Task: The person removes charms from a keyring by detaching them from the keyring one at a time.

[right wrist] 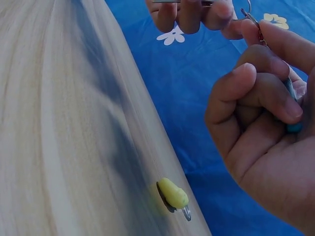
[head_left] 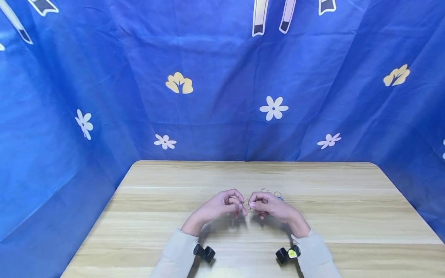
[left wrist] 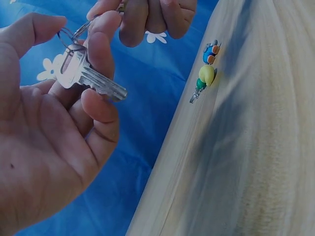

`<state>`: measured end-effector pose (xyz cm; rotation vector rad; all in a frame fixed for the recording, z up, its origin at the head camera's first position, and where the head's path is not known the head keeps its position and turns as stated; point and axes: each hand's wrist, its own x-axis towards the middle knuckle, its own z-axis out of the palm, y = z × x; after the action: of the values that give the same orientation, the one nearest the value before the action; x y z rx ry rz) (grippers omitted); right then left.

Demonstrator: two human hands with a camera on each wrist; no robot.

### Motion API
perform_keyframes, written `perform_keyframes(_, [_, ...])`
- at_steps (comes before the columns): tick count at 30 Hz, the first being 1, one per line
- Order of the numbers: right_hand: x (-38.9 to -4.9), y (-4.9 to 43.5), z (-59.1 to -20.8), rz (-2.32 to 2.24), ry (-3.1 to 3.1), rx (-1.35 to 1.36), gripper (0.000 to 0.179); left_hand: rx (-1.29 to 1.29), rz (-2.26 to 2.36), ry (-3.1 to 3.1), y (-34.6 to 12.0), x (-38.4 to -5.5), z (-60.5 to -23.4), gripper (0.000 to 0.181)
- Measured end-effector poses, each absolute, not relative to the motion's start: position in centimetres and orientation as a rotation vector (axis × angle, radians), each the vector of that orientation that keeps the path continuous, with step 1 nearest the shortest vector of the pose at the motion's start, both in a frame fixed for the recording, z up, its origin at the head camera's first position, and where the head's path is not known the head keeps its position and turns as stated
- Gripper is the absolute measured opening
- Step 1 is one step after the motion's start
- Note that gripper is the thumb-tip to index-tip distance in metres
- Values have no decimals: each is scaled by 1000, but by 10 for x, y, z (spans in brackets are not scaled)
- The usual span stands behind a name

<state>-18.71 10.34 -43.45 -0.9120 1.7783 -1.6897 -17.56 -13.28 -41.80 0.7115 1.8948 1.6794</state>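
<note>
My left hand [head_left: 222,206] holds a silver key [left wrist: 93,78], which lies across its curled fingers in the left wrist view. Thumb and index finger are at the small ring through the key's head. Facing it, my right hand [head_left: 272,206] pinches a metal split ring [head_left: 246,203] between thumb and forefinger. The two hands meet at this ring, raised over the table. A short chain [right wrist: 263,42] runs from the right fingertips into the palm, where a teal piece [right wrist: 294,127] shows, mostly hidden by curled fingers.
On the wooden table [head_left: 167,231], beyond the hands, lie a yellow-and-green keychain charm [left wrist: 205,76] and a blue-and-orange one [left wrist: 210,53], both with metal fittings. Blue printed cloth [head_left: 222,108] hangs behind the table and along its sides.
</note>
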Motion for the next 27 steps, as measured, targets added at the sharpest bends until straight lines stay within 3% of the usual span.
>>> perform_keyframes(7, [-187,104,-433,-1673,1771,-934,27,654,1658,1924,-132,-175,-416,17])
perform_keyframes(27, [-180,104,-421,-1452,1788,-987,26,698,1561,2058,-132,-172,-414,32])
